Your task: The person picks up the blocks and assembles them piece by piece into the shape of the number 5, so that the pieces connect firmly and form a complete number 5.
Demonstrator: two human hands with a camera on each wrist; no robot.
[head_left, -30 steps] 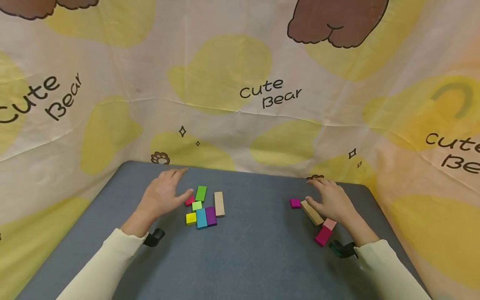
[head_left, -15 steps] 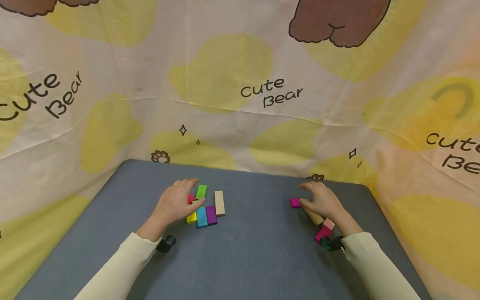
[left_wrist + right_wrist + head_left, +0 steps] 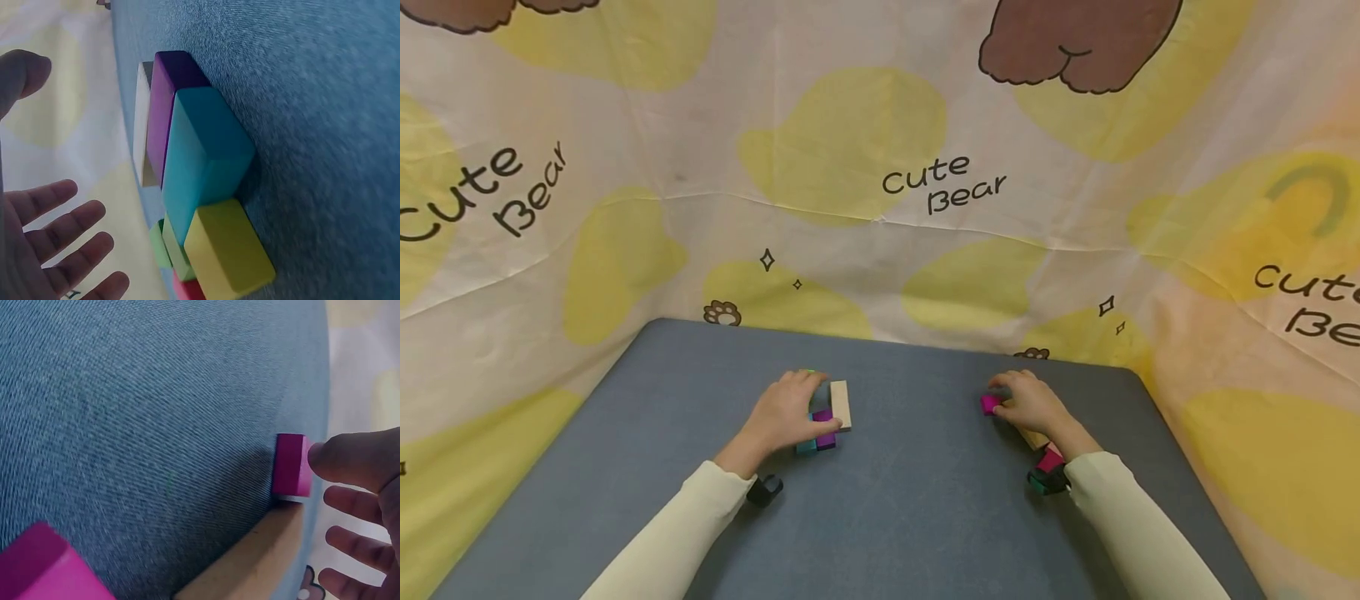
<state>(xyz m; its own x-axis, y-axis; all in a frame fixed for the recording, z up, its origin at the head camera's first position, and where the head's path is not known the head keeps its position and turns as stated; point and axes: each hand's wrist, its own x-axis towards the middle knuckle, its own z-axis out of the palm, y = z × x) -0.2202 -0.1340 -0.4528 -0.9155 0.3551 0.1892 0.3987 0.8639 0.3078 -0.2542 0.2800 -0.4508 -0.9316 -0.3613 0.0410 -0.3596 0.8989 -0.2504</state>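
My left hand (image 3: pixel 785 412) hovers over the left group of blocks, thumb and fingers spread with nothing between them. Under it, a purple block (image 3: pixel 167 106) and a blue block (image 3: pixel 206 144) lie side by side. A yellow block (image 3: pixel 228 250), a light green one (image 3: pixel 177 250), a green one (image 3: pixel 160 245) and a red one (image 3: pixel 189 289) sit close by. A plain wooden block (image 3: pixel 841 406) lies just right of that hand. My right hand (image 3: pixel 1036 408) is loosely bent beside a small magenta block (image 3: pixel 290 465); its thumb tip is very near it, contact unclear.
Below the right hand, a second wooden block (image 3: pixel 250 562) and a larger magenta block (image 3: pixel 50 569) lie on the blue-grey table (image 3: pixel 910 500). A pink block there is mostly hidden. Printed cloth (image 3: pixel 850 275) rises behind the table's far edge and along both sides.
My left hand has moved right and slightly nearer, now covering most of the left group. My right hand has shifted left towards the small magenta block. The blocks look unmoved.
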